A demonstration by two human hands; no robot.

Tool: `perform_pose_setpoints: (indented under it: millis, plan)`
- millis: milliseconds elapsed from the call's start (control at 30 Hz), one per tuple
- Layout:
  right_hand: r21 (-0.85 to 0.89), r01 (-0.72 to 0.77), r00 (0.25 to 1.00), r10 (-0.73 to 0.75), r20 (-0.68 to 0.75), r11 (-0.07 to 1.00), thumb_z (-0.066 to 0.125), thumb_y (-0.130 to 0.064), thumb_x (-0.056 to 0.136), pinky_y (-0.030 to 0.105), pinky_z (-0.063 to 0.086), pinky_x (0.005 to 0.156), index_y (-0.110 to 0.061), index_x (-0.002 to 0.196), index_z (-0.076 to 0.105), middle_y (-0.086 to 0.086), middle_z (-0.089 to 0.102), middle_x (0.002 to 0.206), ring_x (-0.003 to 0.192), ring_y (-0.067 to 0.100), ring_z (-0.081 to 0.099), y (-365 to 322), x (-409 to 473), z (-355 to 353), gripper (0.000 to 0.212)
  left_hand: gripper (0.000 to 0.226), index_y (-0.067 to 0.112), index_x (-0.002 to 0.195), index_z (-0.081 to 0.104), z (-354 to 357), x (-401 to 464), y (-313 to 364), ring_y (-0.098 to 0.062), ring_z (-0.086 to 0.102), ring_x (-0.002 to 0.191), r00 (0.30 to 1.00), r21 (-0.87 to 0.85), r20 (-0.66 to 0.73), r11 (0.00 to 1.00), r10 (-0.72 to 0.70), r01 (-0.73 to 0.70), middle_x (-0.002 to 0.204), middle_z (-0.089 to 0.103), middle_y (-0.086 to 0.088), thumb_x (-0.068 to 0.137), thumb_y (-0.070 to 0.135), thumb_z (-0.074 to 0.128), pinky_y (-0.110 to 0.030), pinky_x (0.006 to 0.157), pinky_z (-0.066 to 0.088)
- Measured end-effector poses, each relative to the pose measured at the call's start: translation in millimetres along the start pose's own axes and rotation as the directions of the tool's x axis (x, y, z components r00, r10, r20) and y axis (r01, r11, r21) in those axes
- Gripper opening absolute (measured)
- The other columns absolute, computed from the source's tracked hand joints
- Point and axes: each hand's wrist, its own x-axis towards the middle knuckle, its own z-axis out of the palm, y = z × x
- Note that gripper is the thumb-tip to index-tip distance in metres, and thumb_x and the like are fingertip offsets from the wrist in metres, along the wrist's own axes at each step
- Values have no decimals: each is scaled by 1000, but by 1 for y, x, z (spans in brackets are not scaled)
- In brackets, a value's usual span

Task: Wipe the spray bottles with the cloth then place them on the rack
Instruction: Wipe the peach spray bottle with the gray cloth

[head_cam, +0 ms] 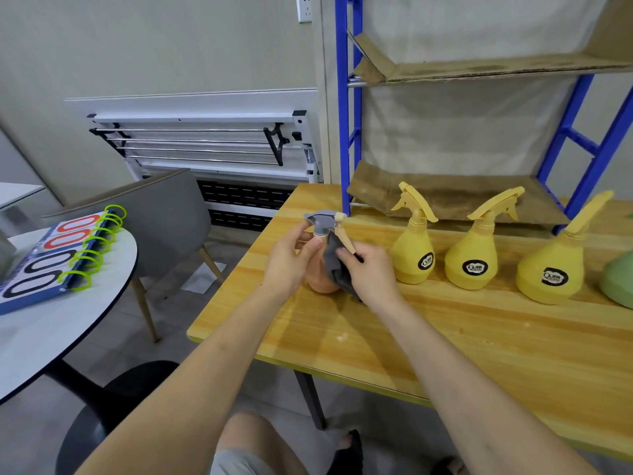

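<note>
An orange spray bottle with a grey trigger head stands on the wooden table near its left end. My left hand grips its neck from the left. My right hand holds a dark grey cloth pressed against the bottle's right side. Three yellow spray bottles stand in a row to the right. A green bottle is cut off at the right edge. The blue rack stands at the back, its shelves lined with cardboard.
A round white table at the left carries a flip scoreboard with green rings. A grey chair stands between the two tables. A folded white frame leans on the back wall.
</note>
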Motion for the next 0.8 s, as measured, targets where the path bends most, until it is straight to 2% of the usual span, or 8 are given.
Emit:
perform_pose_setpoints:
  millis: [100,167,267,367,467,567,700,800]
  plan:
    - [18,22,1000,-22,10,1000,63,-19,99,16,43,64,-29,95,78,-20,72,79,73,-4,60,3,-1,-1,19,23,22,121,58,3,-4,-2,-10,66,103,999,-59,-38,998,1,-3,105,71,6,99,27,64,-35,92,54]
    - [-34,7,1000,-7,9,999,63,-17,98,10,37,59,-41,75,69,-30,63,64,64,-8,56,8,-4,-4,34,15,21,114,61,5,-6,-2,-8,65,103,998,-77,-60,997,-3,-2,106,70,7,99,21,64,-36,95,53]
    - [-161,-16,999,22,30,987,63,-17,98,14,33,55,-43,60,53,-22,57,54,58,-2,50,18,-2,-8,47,14,19,114,62,8,-8,-2,-9,64,103,998,-136,-68,991,-11,1,108,70,5,100,18,62,-34,96,53]
    - [-169,-53,996,65,67,984,61,-18,99,13,38,61,-32,87,77,-17,70,76,75,4,60,26,-3,-13,23,17,19,118,62,10,-9,-5,-9,64,107,997,-136,-74,990,21,-31,111,69,7,101,21,61,-32,96,52]
    - [-112,-70,994,78,71,991,62,-21,99,10,42,71,-29,114,78,-13,77,101,93,5,66,22,-4,-13,23,21,19,120,63,10,-12,-10,-7,62,109,995,-118,-83,991,47,-56,115,68,7,100,25,63,-23,94,49]
    - [0,-8,996,8,90,1000,60,-25,100,15,49,80,-35,120,74,-20,75,107,99,-2,66,-1,4,-13,27,23,22,118,65,10,-14,-13,-8,60,110,991,-79,-101,992,87,-95,117,65,2,97,30,67,-13,91,44]
    - [74,20,994,-28,109,997,59,-30,102,15,50,76,-38,119,75,-19,76,101,95,-3,67,-14,8,-11,24,19,19,116,67,11,-15,-14,-7,60,107,989,-91,-117,990,93,-104,114,66,3,98,26,66,-22,92,49]
    - [28,-6,995,3,96,1000,61,-21,101,14,49,85,-33,125,72,-22,72,111,101,-6,65,5,-2,-9,29,20,22,118,65,11,-17,-15,-2,59,108,988,-85,-126,991,89,-100,117,65,6,98,24,66,-21,94,47]
